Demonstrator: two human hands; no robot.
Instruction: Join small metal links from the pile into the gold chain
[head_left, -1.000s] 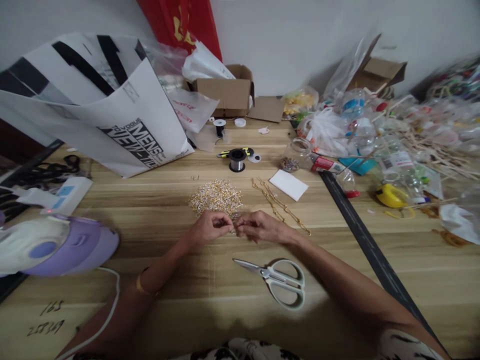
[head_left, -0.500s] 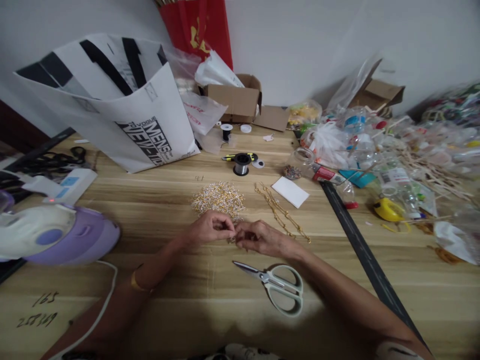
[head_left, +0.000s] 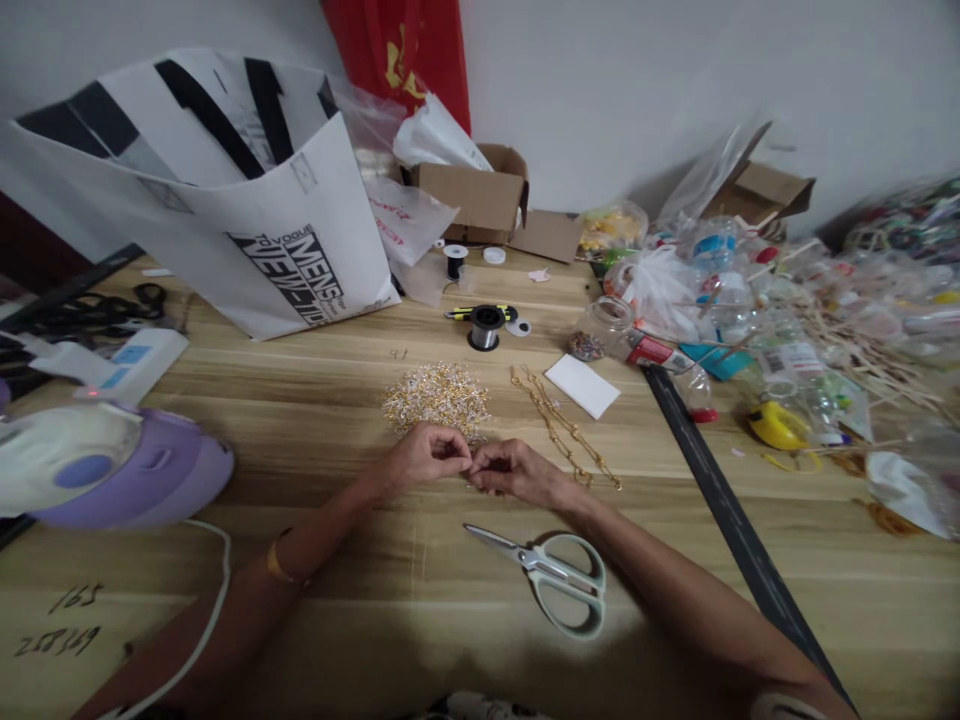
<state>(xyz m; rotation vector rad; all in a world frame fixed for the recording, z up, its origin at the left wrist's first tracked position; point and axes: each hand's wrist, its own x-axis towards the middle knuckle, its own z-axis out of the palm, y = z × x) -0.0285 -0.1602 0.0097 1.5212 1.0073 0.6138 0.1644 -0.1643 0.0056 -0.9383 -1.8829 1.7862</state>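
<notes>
My left hand [head_left: 429,455] and my right hand [head_left: 517,470] meet at the fingertips just in front of a pile of small gold and clear beaded pieces [head_left: 435,398]. Both are closed in a pinch, and whatever lies between the fingers is too small to make out. To the right of the pile lies a gold beaded chain [head_left: 559,425], partly behind my right hand. Scissors with pale green handles [head_left: 551,575] rest on the table below my right hand, blades pointing left.
Behind the pile stand a spool of silver wire [head_left: 486,327] and a yellow-black cutter [head_left: 457,314]. A folded white paper [head_left: 583,386] lies right of them. Plastic bottles and sticks [head_left: 780,320] crowd the right side. A purple-white appliance [head_left: 127,465] and a white bag [head_left: 300,240] stand left.
My hands stay together in almost the same place, with small finger shifts; the little piece seen below the fingertips is now mostly hidden. The view has tilted slightly.
</notes>
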